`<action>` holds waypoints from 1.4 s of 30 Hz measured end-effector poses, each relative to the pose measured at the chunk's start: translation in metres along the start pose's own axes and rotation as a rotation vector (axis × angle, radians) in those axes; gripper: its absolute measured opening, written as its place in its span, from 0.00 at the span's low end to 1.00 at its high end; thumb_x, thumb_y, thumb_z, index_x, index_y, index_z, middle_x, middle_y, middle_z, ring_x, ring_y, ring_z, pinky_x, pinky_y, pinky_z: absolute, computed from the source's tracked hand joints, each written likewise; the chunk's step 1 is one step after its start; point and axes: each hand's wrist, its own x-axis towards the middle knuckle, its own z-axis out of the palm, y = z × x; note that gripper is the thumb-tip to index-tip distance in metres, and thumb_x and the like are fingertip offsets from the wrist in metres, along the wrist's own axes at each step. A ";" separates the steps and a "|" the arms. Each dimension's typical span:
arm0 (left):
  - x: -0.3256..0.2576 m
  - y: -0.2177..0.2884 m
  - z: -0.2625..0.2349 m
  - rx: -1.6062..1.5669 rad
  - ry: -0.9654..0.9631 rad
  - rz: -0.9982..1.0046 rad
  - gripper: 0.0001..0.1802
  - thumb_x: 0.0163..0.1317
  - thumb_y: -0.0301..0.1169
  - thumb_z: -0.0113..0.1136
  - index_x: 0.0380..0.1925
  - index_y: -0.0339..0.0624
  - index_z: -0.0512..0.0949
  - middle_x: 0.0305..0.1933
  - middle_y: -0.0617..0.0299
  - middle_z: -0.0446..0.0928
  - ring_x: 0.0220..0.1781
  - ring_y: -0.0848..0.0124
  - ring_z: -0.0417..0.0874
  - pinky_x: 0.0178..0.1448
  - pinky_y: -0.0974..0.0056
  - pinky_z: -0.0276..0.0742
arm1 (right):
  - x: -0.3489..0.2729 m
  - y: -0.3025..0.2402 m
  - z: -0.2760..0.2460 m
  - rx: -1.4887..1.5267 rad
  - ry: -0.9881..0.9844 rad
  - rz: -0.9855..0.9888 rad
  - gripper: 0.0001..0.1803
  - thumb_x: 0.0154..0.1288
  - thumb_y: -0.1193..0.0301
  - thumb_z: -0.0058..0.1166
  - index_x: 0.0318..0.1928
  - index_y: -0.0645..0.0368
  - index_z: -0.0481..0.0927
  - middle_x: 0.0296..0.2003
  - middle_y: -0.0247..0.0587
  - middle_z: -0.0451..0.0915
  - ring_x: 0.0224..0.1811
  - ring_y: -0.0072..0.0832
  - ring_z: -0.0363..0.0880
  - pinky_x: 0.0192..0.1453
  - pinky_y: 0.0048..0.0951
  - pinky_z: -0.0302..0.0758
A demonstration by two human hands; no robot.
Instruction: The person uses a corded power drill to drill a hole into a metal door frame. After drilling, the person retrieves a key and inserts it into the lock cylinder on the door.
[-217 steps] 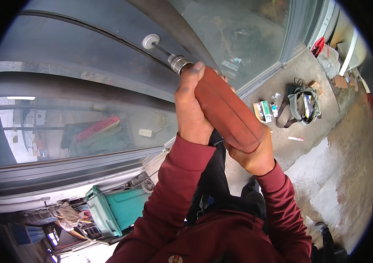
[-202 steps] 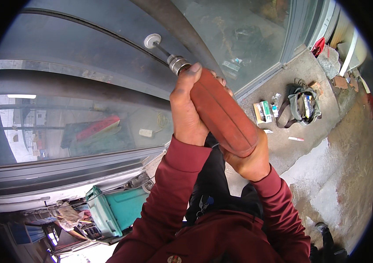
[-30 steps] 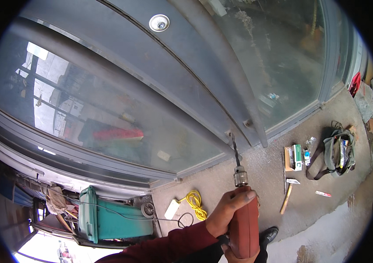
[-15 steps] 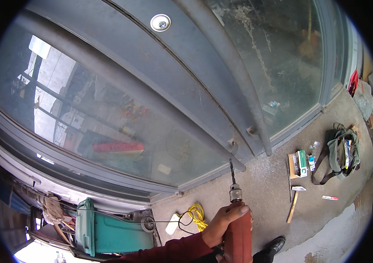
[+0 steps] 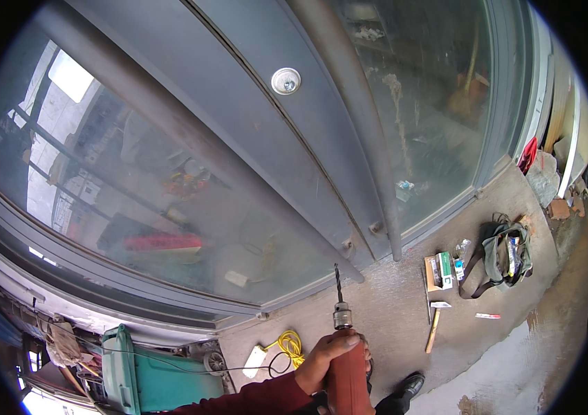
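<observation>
My left hand (image 5: 321,358), in a dark red sleeve, is wrapped round the front of a red power drill (image 5: 349,384), thumb across its top. From the metal chuck a dark drill bit (image 5: 338,283) points up toward the grey double door (image 5: 259,131), in front of the lower end of its left handle bar. I cannot make out from this view whether the bit touches anything. Fingers show on the drill's right side; whose they are is unclear, and the rest of my right hand is hidden behind the drill. Higher up, a round silver lock (image 5: 286,81) sits in the door.
On the ground to the right lie a hammer (image 5: 435,325), an open small box (image 5: 439,271), a red-and-white marker-like stick (image 5: 488,316) and a grey-green tool bag (image 5: 505,256). To the left are a yellow cable (image 5: 292,348), a white power strip (image 5: 255,361) and a green wheeled bin (image 5: 169,380).
The view has shifted, so the lock appears lower and further right. The drill and my left hand appear further left and slightly lower, the grip unchanged.
</observation>
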 end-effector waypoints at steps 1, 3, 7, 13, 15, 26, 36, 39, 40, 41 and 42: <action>-0.001 0.003 -0.002 0.011 -0.012 -0.001 0.22 0.68 0.46 0.69 0.48 0.38 0.79 0.43 0.56 0.82 0.43 0.62 0.87 0.51 0.58 0.84 | 0.000 -0.002 0.003 0.028 -0.012 -0.003 0.26 0.56 0.69 0.79 0.54 0.63 0.84 0.43 0.46 0.89 0.44 0.34 0.89 0.53 0.36 0.83; -0.003 0.008 -0.006 0.021 -0.018 -0.015 0.24 0.68 0.48 0.69 0.48 0.37 0.79 0.43 0.55 0.82 0.43 0.61 0.87 0.53 0.57 0.84 | 0.000 -0.004 0.007 0.018 -0.019 -0.002 0.28 0.55 0.69 0.79 0.55 0.63 0.83 0.43 0.47 0.88 0.44 0.33 0.88 0.52 0.36 0.83; -0.002 0.011 -0.013 0.037 -0.009 -0.019 0.25 0.67 0.48 0.69 0.48 0.36 0.79 0.43 0.55 0.83 0.43 0.62 0.88 0.53 0.58 0.84 | 0.001 -0.004 0.012 -0.009 -0.024 0.007 0.29 0.54 0.66 0.80 0.54 0.62 0.80 0.39 0.47 0.87 0.41 0.32 0.86 0.50 0.37 0.83; 0.004 0.010 -0.016 0.077 0.013 -0.026 0.23 0.68 0.46 0.69 0.48 0.37 0.79 0.43 0.55 0.84 0.43 0.63 0.88 0.53 0.58 0.85 | 0.004 -0.003 0.011 -0.051 -0.057 0.046 0.32 0.53 0.65 0.81 0.54 0.63 0.79 0.38 0.48 0.87 0.40 0.36 0.86 0.50 0.39 0.83; 0.005 0.008 -0.018 0.093 0.010 -0.036 0.23 0.67 0.45 0.70 0.48 0.37 0.79 0.43 0.55 0.84 0.42 0.63 0.88 0.52 0.58 0.85 | 0.004 -0.002 0.008 -0.046 -0.080 0.055 0.33 0.53 0.64 0.82 0.56 0.63 0.79 0.39 0.49 0.87 0.40 0.38 0.87 0.50 0.40 0.83; 0.018 -0.013 -0.040 0.218 0.113 -0.101 0.20 0.69 0.43 0.68 0.49 0.36 0.80 0.42 0.55 0.83 0.43 0.61 0.88 0.52 0.55 0.86 | 0.004 0.027 -0.011 -0.180 -0.199 0.108 0.39 0.53 0.60 0.81 0.62 0.65 0.78 0.46 0.59 0.88 0.47 0.49 0.90 0.52 0.43 0.84; 0.056 -0.053 -0.067 0.305 0.220 -0.210 0.26 0.66 0.48 0.73 0.49 0.36 0.80 0.41 0.56 0.85 0.38 0.68 0.87 0.46 0.62 0.85 | 0.015 0.088 -0.029 -0.008 -0.235 0.238 0.28 0.56 0.61 0.81 0.49 0.67 0.85 0.38 0.49 0.90 0.40 0.37 0.90 0.48 0.39 0.84; 0.072 -0.064 -0.080 0.361 0.269 -0.205 0.24 0.68 0.46 0.71 0.52 0.38 0.79 0.42 0.56 0.84 0.40 0.65 0.88 0.47 0.59 0.87 | 0.022 0.103 -0.033 0.039 -0.217 0.234 0.21 0.58 0.63 0.80 0.44 0.66 0.86 0.34 0.43 0.89 0.37 0.30 0.89 0.46 0.36 0.84; 0.077 -0.067 -0.084 0.373 0.249 -0.188 0.25 0.68 0.46 0.71 0.52 0.38 0.79 0.42 0.56 0.84 0.41 0.65 0.88 0.47 0.59 0.87 | 0.025 0.109 -0.034 0.064 -0.225 0.255 0.21 0.58 0.64 0.79 0.44 0.66 0.87 0.35 0.42 0.89 0.37 0.29 0.89 0.46 0.35 0.84; 0.082 -0.069 -0.088 0.378 0.248 -0.198 0.25 0.68 0.46 0.71 0.52 0.38 0.79 0.42 0.56 0.84 0.41 0.66 0.88 0.47 0.59 0.87 | 0.027 0.114 -0.035 0.094 -0.253 0.271 0.19 0.59 0.64 0.79 0.43 0.65 0.87 0.35 0.42 0.90 0.38 0.30 0.89 0.46 0.35 0.84; 0.087 -0.072 -0.092 0.376 0.260 -0.230 0.25 0.68 0.46 0.71 0.53 0.38 0.79 0.42 0.56 0.83 0.41 0.66 0.88 0.47 0.59 0.87 | 0.030 0.121 -0.036 0.102 -0.251 0.255 0.19 0.59 0.64 0.79 0.43 0.65 0.87 0.35 0.43 0.90 0.38 0.30 0.89 0.46 0.35 0.84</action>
